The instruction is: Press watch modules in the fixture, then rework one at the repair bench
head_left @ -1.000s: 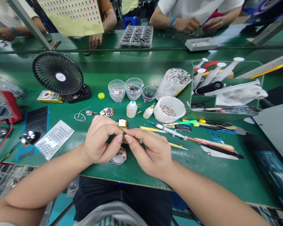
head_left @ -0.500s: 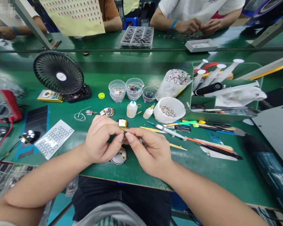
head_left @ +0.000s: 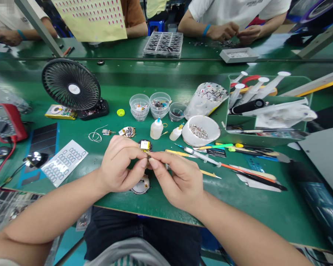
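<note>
My left hand [head_left: 121, 162] and my right hand [head_left: 179, 177] meet over the green workbench, each pinching at one small dark part [head_left: 148, 156] between thumb and forefinger. The part is mostly covered by my fingertips, so its kind does not show. Just beyond the fingertips is a small module with a yellow-edged white label [head_left: 145, 145]; whether it joins the pinched part I cannot tell. Below my hands lies a round, pale disc-shaped piece [head_left: 141, 185] with a dark rim, partly hidden by my left hand. Another round assembly [head_left: 127, 132] rests behind my left hand.
A black fan [head_left: 72, 85] and red multimeter [head_left: 7, 122] stand left, near a label sheet [head_left: 65, 162]. Clear cups [head_left: 139, 105], a dropper bottle [head_left: 157, 129] and a white bowl [head_left: 215, 129] stand ahead. Right are a syringe [head_left: 201, 155] and a green organizer [head_left: 241, 122]. Co-workers sit opposite.
The view has shifted slightly, so the bench items appear a little further right. Both hands keep their pinch on the small part, with hardly any movement.
</note>
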Demonstrator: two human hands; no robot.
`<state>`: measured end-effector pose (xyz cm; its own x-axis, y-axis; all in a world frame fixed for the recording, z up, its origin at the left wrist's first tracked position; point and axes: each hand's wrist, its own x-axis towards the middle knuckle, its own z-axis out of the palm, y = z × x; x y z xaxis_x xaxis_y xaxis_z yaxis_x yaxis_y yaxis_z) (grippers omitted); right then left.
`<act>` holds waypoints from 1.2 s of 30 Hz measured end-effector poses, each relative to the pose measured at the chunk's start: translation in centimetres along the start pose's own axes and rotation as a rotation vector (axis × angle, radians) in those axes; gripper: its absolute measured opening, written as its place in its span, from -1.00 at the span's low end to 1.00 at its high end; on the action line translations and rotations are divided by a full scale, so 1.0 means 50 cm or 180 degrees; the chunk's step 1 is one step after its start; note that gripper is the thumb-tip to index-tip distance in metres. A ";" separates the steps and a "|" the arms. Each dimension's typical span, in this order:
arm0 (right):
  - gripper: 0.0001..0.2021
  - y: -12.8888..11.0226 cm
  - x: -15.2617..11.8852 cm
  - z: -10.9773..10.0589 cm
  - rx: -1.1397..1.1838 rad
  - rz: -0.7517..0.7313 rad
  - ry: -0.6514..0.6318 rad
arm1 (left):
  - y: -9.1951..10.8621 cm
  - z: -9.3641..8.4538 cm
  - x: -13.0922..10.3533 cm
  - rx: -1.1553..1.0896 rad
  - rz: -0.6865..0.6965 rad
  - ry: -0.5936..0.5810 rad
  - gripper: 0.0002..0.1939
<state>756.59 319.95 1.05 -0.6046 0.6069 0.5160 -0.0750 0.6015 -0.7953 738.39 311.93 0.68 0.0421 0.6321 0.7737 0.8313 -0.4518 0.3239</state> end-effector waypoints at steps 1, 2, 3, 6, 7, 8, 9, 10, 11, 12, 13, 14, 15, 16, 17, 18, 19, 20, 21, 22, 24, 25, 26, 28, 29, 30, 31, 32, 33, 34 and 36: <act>-0.79 0.000 0.000 0.000 -0.0020 0.0004 -0.0005 | 0.000 0.000 0.000 -0.0014 0.0001 -0.0001 -0.87; -0.80 -0.001 0.001 0.000 -0.0031 0.0007 -0.0009 | 0.000 -0.001 0.000 -0.0031 0.0008 -0.0008 -0.87; -0.80 0.000 0.001 0.000 -0.0033 0.0001 -0.0007 | -0.001 -0.001 0.000 -0.0048 0.0015 -0.0018 -0.86; -0.80 0.000 0.001 0.000 0.0009 -0.0034 0.0015 | 0.000 -0.002 0.001 -0.0073 0.0012 -0.0035 -0.86; -0.80 0.001 0.000 0.000 0.0026 -0.0044 0.0020 | 0.000 -0.002 0.001 -0.0072 0.0006 -0.0031 -0.86; -0.79 0.001 0.000 0.000 0.0034 -0.0050 0.0020 | 0.000 -0.002 0.000 -0.0067 0.0002 -0.0022 -0.86; -0.79 0.001 0.000 0.000 0.0031 -0.0049 0.0015 | 0.000 -0.002 0.000 -0.0058 -0.0002 -0.0013 -0.86; -0.79 0.000 0.000 0.000 0.0019 -0.0045 0.0006 | 0.000 -0.002 0.000 -0.0052 -0.0001 -0.0006 -0.86; -0.79 0.000 0.001 0.000 0.0003 -0.0042 0.0000 | 0.000 -0.001 0.000 -0.0047 0.0000 0.0001 -0.86; -0.79 0.000 0.001 0.000 -0.0016 -0.0042 -0.0004 | 0.000 -0.001 0.000 -0.0043 -0.0001 0.0006 -0.86; -0.80 0.000 0.002 0.000 -0.0035 -0.0049 -0.0009 | 0.000 -0.001 0.000 -0.0041 -0.0002 0.0015 -0.86; -0.80 -0.001 0.002 0.000 -0.0053 -0.0061 -0.0006 | 0.000 -0.001 -0.001 -0.0038 0.0001 0.0022 -0.86; -0.81 -0.001 0.003 0.000 -0.0069 -0.0066 -0.0003 | 0.000 0.000 -0.001 -0.0035 0.0006 0.0028 -0.86; -0.81 -0.001 0.003 0.000 -0.0085 -0.0072 0.0001 | 0.000 0.000 -0.001 -0.0029 0.0010 0.0032 -0.85; -0.81 -0.001 0.003 0.000 -0.0094 -0.0067 0.0004 | 0.000 -0.001 -0.002 -0.0020 0.0010 0.0029 -0.85; -0.81 -0.001 0.003 0.000 -0.0089 -0.0052 0.0005 | 0.000 -0.001 -0.002 -0.0012 0.0009 0.0026 -0.85; -0.81 -0.001 0.002 0.000 -0.0066 -0.0022 0.0002 | -0.001 -0.001 -0.002 -0.0004 0.0005 0.0022 -0.85; -0.81 0.000 0.001 0.001 -0.0019 0.0025 -0.0005 | -0.001 -0.001 -0.003 -0.0002 0.0002 0.0020 -0.85; -0.82 0.000 0.000 0.002 0.0052 0.0098 -0.0013 | -0.001 -0.002 -0.003 -0.0004 0.0004 0.0021 -0.85; -0.82 0.000 -0.001 0.003 0.0156 0.0204 -0.0016 | -0.002 -0.002 -0.003 -0.0009 0.0014 0.0026 -0.85; -0.84 0.001 -0.003 0.006 0.0502 0.0512 -0.0030 | -0.002 -0.002 -0.003 -0.0027 0.0039 0.0031 -0.85; -0.84 0.002 -0.004 0.008 0.0741 0.0699 -0.0048 | -0.002 -0.002 -0.003 -0.0033 0.0049 0.0030 -0.85; -0.84 0.002 -0.004 0.009 0.0997 0.0885 -0.0077 | -0.003 -0.002 -0.003 -0.0034 0.0054 0.0034 -0.85; -0.77 0.003 -0.003 0.011 0.1428 0.1209 -0.0153 | -0.003 -0.001 -0.003 -0.0029 0.0056 0.0055 -0.85; -0.73 0.004 -0.002 0.011 0.1560 0.1327 -0.0186 | -0.003 0.000 -0.003 -0.0025 0.0055 0.0065 -0.85; -0.70 0.004 -0.001 0.011 0.1637 0.1413 -0.0213 | -0.003 0.000 -0.003 -0.0025 0.0057 0.0075 -0.85; -0.67 0.005 0.000 0.010 0.1680 0.1475 -0.0236 | -0.003 0.000 -0.003 -0.0030 0.0065 0.0079 -0.85; -0.66 0.005 0.001 0.009 0.1711 0.1521 -0.0261 | -0.003 0.000 -0.003 -0.0038 0.0075 0.0075 -0.84; -0.65 0.005 0.002 0.008 0.1745 0.1559 -0.0283 | -0.003 0.000 -0.003 -0.0046 0.0088 0.0068 -0.84; -0.64 0.004 0.003 0.007 0.1790 0.1587 -0.0301 | -0.003 0.000 -0.003 -0.0052 0.0100 0.0059 -0.84; -0.65 0.003 0.004 0.006 0.1882 0.1621 -0.0326 | -0.003 -0.001 -0.003 -0.0060 0.0122 0.0048 -0.84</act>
<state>756.23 320.02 0.94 -0.7458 0.6654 0.0333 -0.1610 -0.1315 -0.9781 738.22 311.88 0.52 0.0652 0.6045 0.7939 0.8187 -0.4873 0.3038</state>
